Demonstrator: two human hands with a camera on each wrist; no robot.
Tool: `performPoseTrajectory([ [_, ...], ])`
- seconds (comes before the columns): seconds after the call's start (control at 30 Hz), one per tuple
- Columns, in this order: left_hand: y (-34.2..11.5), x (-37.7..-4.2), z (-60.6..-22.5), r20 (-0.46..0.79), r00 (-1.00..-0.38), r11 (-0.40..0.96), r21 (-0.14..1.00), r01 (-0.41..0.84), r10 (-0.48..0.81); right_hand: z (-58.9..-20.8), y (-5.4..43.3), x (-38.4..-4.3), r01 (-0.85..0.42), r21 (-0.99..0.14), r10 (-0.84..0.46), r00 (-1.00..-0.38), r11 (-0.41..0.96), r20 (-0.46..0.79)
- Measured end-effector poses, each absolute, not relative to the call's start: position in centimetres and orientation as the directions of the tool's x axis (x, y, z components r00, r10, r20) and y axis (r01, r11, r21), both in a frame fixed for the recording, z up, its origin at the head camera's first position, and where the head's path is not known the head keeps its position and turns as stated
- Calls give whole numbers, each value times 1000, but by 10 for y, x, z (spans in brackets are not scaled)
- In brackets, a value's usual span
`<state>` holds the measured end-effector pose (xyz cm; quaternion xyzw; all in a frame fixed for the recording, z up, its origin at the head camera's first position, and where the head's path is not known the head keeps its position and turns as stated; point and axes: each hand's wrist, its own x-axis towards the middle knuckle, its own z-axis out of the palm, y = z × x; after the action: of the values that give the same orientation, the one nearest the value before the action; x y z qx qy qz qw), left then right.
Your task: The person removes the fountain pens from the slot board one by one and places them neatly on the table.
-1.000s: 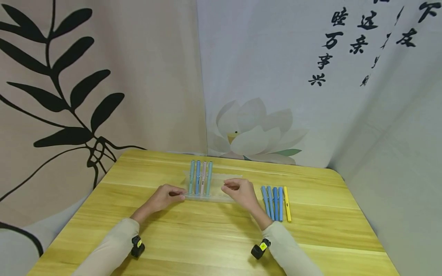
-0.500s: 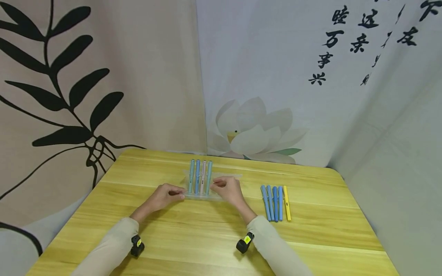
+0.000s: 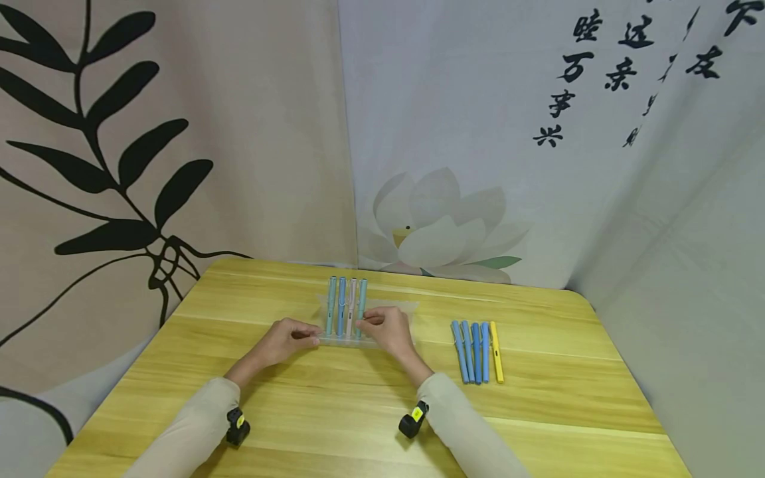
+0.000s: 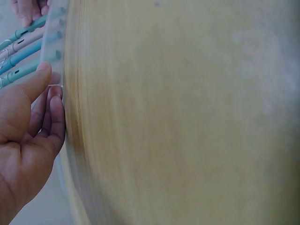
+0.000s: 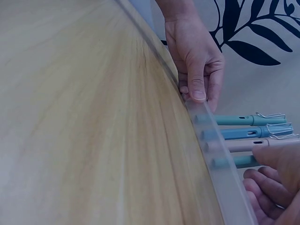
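Observation:
A clear plastic pen holder lies on the table with several pens standing in it. From the left they are a green pen, a blue pen, a pale pink pen and another green pen. My left hand grips the holder's left end, thumb on top and fingers beneath. With thumb and fingers, my right hand pinches the rightmost green pen near its lower part; in the right wrist view the thumb covers part of it.
To the right on the wooden table lie several blue pens side by side, with a yellow pen beside them. Behind the table hangs a printed cloth.
My right hand has moved left along the holder to the rightmost green pen and now pinches it. My left hand has stayed at the holder's left end.

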<state>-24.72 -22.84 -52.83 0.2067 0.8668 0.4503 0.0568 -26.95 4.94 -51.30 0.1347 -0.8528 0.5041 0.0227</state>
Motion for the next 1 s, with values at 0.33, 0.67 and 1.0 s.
performPoseTrajectory([
  [0.33,-229,-246,-527,78,-910,512,806,298,407,-515,47,-270,-269,-845,-200,-960,462,196],
  [0.67,-229,-246,-526,76,-908,505,811,297,413,-511,47,-269,-270,-859,-190,-960,435,206],
  [1.0,-229,-245,-526,76,-912,509,809,293,403,-496,53,-267,-327,-854,-217,-942,404,258],
])
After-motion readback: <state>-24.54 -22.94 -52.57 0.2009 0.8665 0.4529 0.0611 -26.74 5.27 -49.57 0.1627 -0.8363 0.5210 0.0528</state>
